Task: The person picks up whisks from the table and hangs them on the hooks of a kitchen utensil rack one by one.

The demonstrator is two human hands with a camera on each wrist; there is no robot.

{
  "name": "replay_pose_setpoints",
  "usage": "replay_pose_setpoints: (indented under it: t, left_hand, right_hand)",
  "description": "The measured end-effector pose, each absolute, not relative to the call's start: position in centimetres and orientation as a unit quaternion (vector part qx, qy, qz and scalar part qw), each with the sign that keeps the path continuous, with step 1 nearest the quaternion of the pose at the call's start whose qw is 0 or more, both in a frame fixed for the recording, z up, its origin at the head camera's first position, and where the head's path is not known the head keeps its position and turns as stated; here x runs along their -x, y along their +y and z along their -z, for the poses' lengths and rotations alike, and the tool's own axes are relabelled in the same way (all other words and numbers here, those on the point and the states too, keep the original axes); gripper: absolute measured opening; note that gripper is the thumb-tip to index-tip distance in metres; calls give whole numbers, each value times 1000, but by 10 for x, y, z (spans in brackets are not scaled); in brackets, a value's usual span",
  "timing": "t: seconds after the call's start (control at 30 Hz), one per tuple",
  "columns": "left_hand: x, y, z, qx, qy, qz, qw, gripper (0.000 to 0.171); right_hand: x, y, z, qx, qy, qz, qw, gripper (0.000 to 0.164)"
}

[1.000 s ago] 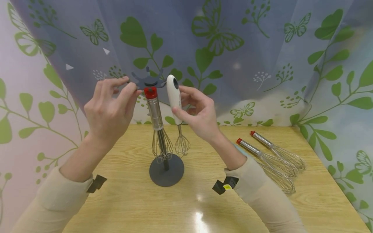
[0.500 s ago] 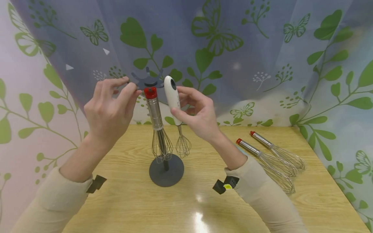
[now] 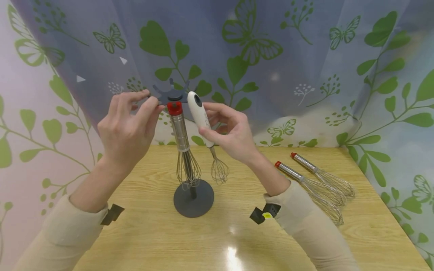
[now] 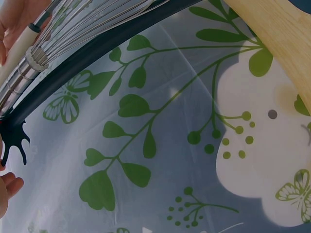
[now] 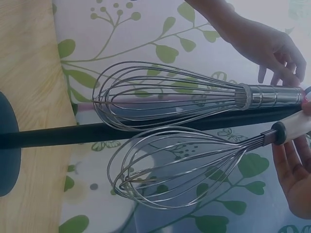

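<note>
In the head view, the white-handled whisk (image 3: 199,114) is being held just right of the frame's upper middle, its handle being gripped by the thumb and fingers of the right hand (image 3: 234,130). Its top is now being tipped leftward and its wires are being swung rightward, so it is apparently being steered by hand, not yet being borne by the dark utensil stand (image 3: 193,205). One hook there is being pinched by the left hand (image 3: 127,126), unmoved; a red-capped whisk (image 3: 179,130) is being suspended beside it. Two more whisks (image 3: 289,171) are being left lying at right.

In the left wrist view, the hooks are being shown at the left edge.

In the right wrist view, whether the neighbouring wires are being touched together cannot be told.
</note>
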State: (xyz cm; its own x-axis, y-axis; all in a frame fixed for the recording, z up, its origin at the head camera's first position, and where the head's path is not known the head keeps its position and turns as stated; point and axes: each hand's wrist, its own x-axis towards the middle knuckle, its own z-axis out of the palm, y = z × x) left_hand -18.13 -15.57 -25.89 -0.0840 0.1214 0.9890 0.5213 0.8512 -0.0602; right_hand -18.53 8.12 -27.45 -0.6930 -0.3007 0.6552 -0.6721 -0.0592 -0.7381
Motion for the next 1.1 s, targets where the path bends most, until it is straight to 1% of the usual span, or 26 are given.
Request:
replay_pose_setpoints:
  t: [0.77,1.1]
  left_hand:
    - [181,-156,259,222,-719,154,641,33]
    - [180,-156,259,227,-721,152,637,30]
  right_hand:
    - [186,88,266,-353,-697,-615,108,49]
    - [183,92,259,-357,-709,-601,91,50]
